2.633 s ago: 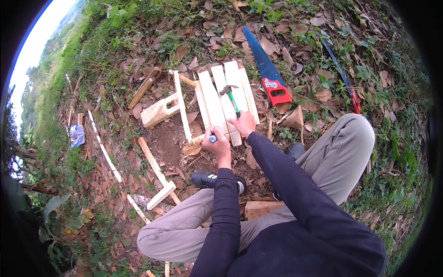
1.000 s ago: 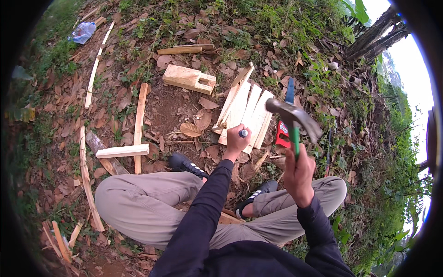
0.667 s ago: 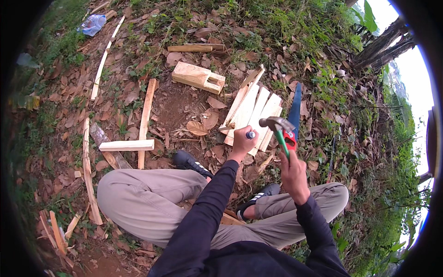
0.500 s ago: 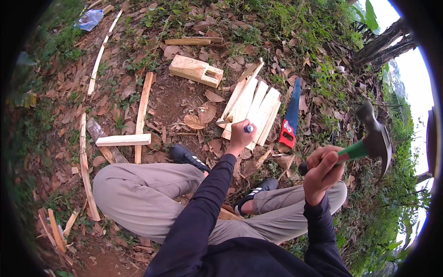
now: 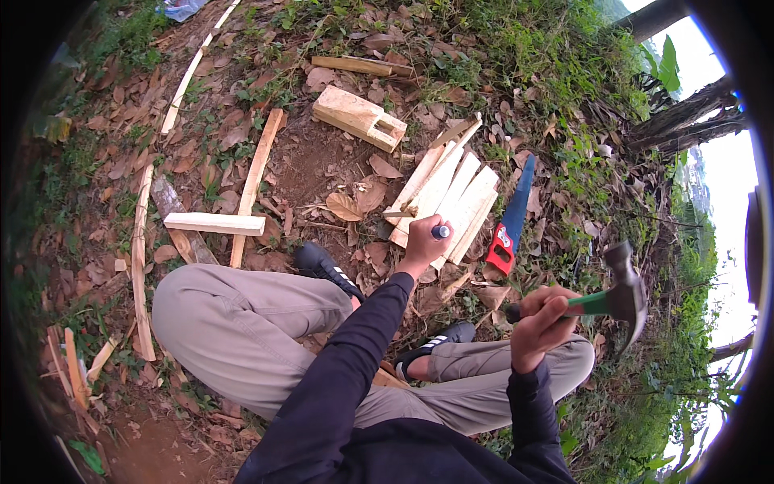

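My left hand is closed round a chisel, whose round handle end points up; the fingers hide its middle. A narrow grey blade tip shows left of the fist, beside a small wood knot. Under and beyond this hand lie several pale, split wood slats, side by side on the ground. My right hand grips a claw hammer by its green and black handle. The hammer is held up above my right knee, its dark metal head to the right, apart from the chisel.
A handsaw with blue blade and red handle lies right of the slats. Beyond them sits a notched wood block. To the left, a short batten crosses a longer one. Dry leaves and grass cover the ground around my crossed legs.
The hammer and my right hand have moved slightly left and down. My left hand keeps its grip by the slats. The whole view has shifted a little.
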{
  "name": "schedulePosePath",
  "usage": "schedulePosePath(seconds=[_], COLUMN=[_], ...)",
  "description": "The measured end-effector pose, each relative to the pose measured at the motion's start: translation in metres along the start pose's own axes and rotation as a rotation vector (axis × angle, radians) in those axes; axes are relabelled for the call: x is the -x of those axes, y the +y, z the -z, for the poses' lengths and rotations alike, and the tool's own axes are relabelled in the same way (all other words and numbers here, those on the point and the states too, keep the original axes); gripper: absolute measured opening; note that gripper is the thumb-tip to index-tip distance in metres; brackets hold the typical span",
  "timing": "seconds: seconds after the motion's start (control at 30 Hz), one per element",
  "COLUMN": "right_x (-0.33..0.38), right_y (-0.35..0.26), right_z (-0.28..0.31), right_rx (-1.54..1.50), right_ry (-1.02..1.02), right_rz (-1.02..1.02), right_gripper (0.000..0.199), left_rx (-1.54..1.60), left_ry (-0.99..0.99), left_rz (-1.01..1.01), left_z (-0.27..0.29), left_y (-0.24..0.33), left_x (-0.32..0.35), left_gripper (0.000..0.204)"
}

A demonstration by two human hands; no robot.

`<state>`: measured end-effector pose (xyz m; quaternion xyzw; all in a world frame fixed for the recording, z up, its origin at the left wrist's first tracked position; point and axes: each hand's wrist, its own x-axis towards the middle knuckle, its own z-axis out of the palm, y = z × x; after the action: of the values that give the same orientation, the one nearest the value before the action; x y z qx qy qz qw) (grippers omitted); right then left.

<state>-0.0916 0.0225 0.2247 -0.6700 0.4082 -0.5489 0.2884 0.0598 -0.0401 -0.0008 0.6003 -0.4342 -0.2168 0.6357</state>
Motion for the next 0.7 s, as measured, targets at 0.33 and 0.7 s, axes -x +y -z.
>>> schedulePosePath(seconds=[0.33,0.7], right_x=[-0.015,0.025], right_y=[-0.034,0.020], right_z=[0.003,-0.018], right_rx=[0.402,0.632], right_ry=[-0.152,-0.514], right_rz=[0.010,-0.171], right_gripper=[0.024,0.014], left_rx=[-0.023,-0.022], left_ry=[-0.032,-0.038], left_rz=[0.085,0.037], left_z=[0.005,0.001], left_y=[-0.017,-0.018], left_x=[0.006,0.005], left_gripper=[0.025,0.020])
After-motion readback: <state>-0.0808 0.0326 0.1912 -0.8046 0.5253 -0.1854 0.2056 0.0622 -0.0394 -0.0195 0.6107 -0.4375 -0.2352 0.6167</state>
